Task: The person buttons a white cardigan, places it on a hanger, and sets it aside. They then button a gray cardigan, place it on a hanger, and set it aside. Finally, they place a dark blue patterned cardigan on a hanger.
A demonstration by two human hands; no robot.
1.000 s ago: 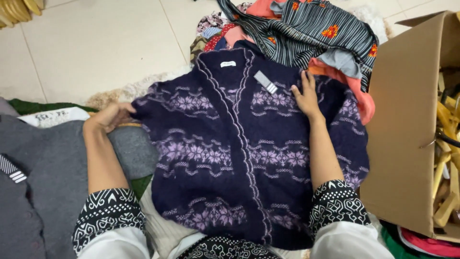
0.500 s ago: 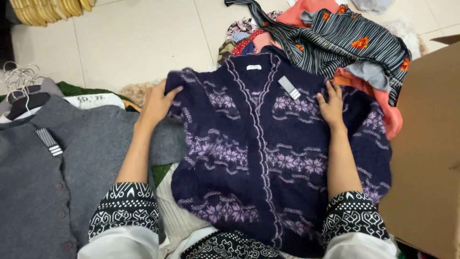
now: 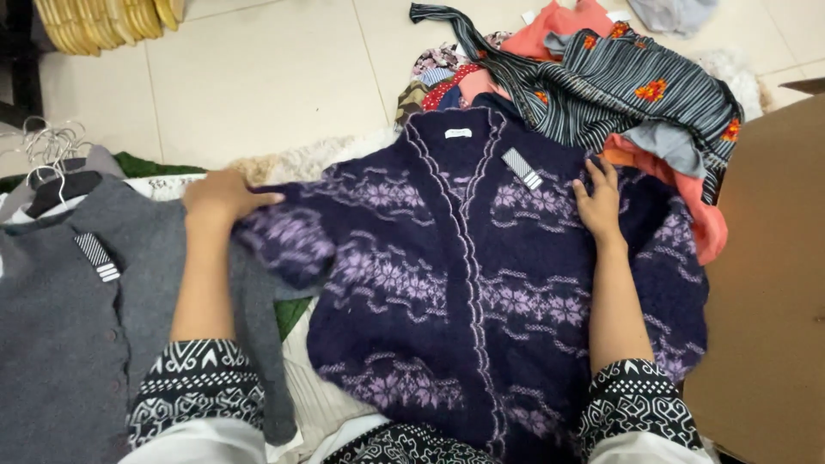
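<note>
Pale floor tiles [image 3: 258, 77] run under everything, and the clothes are spread straight on them in front of the seated person. Nearest, two forearms come out of black-and-white patterned sleeves [image 3: 198, 387] and reach forward over a dark navy cardigan [image 3: 481, 292] with bands of lilac flowers, lying face up, collar away from the person, a small striped tag [image 3: 522, 168] near its neckline. The left hand [image 3: 222, 199] rests on the cardigan's left sleeve at its outer edge, fingers curled loosely over the knit, more a press than a firm grip; whether the cloth is pinched underneath cannot be told. The right hand [image 3: 599, 196] lies flat and open on the right chest panel, fingers spread, holding nothing, only pressing the wool down.

To the person's left a grey cardigan [image 3: 77, 335] lies partly under the navy one's sleeve, with its own striped tag, and wire hangers [image 3: 47, 150] sit at its top edge. On the right stands the brown wall of a cardboard box [image 3: 765, 283], just beside the navy hem. Beyond the collar is a heap of clothes: a grey striped garment with orange flowers [image 3: 619, 86] thrown over coral cloth [image 3: 559, 21]. Farthest off, at the upper left, is a bundle of pale wooden hangers [image 3: 103, 21].
</note>
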